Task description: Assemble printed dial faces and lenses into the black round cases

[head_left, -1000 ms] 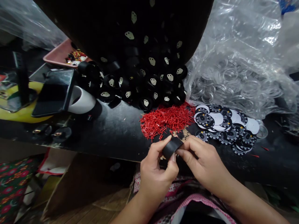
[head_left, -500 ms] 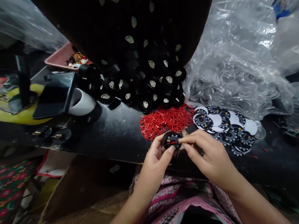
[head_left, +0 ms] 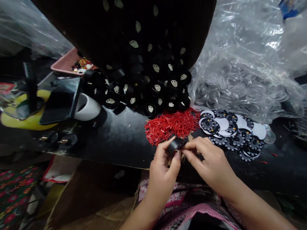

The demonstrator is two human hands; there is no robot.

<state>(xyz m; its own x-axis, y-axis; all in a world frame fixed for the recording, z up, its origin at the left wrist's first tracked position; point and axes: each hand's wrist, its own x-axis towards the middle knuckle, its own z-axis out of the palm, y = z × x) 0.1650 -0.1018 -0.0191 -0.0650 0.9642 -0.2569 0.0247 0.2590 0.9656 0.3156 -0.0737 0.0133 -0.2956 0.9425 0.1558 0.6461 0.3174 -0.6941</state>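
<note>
A round black gauge housing (head_left: 175,145) is gripped between the thumb and fingers of my left hand (head_left: 165,163), its side turned up and its dial facing down toward me. My right hand (head_left: 208,159) pinches at the dial's right edge; whether it holds a separate part is hidden. Just beyond the hands lies a heap of red pointers (head_left: 172,126). Black and white printed dial discs (head_left: 237,139) overlap to the right of it. Behind the pointers, many black housings (head_left: 157,88) with pale plates spill from a large dark container (head_left: 153,28).
Clear rings (head_left: 235,80) fill a plastic bag at the right. At the left are a phone (head_left: 61,100) leaning on a white cup (head_left: 88,108), a yellow object (head_left: 9,118), a pink tray (head_left: 63,64) and two gauge pieces (head_left: 68,140).
The housing has tipped in my left hand, so its side shows and the dial face is mostly turned away. My right fingers stay at its edge. The view has shifted slightly.
</note>
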